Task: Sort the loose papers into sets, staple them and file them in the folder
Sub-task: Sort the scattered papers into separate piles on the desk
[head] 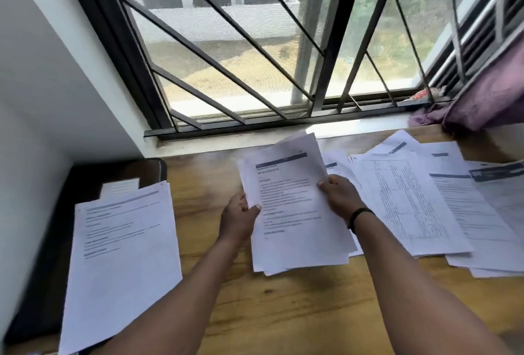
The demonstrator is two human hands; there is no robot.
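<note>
Both hands hold a bundle of printed sheets (295,207) above the middle of the wooden table (283,312). My left hand (239,218) grips its left edge, thumb on top. My right hand (340,199) grips its right edge. The bundle's sheets are fanned unevenly at the top and bottom. Loose papers (442,199) lie spread and overlapping on the right side of the table. At the left, a dark folder (113,170) lies flat with another set of sheets (122,255) on top of it.
A barred window (255,57) and its sill run along the table's far edge. Purple cloth (482,102) hangs at the right end of the sill. A white wall (42,99) bounds the left side.
</note>
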